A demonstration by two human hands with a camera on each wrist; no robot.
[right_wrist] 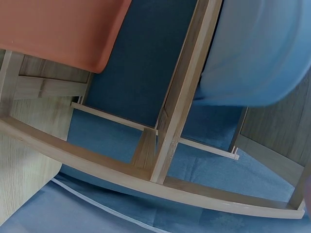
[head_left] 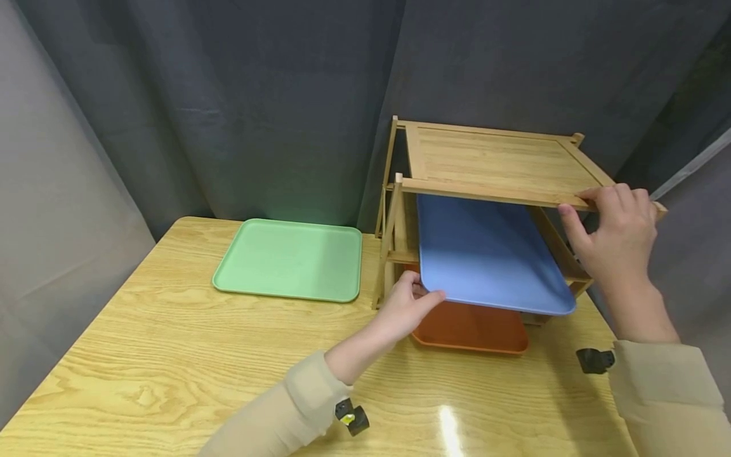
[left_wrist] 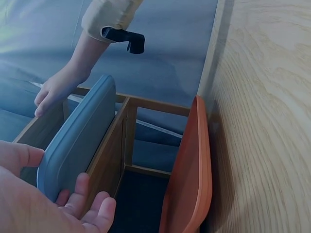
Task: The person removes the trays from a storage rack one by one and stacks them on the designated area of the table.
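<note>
A blue tray (head_left: 485, 254) lies on the middle level of a wooden rack (head_left: 491, 158) and juts out toward me. My left hand (head_left: 419, 295) pinches its front left corner, thumb on one face and fingers on the other, as the left wrist view shows on the blue tray (left_wrist: 77, 141). My right hand (head_left: 588, 202) grips the front right edge of the rack's top shelf, fingers over it and thumb below. An orange tray (head_left: 471, 327) sits on the bottom level under the blue one. The right wrist view shows the orange tray (right_wrist: 58, 29), the blue tray (right_wrist: 262, 48) and rack bars (right_wrist: 180, 107).
A green tray (head_left: 291, 259) lies flat on the wooden table (head_left: 171, 355), left of the rack. Grey curtains close in the back and both sides. The table's right edge runs close beside the rack.
</note>
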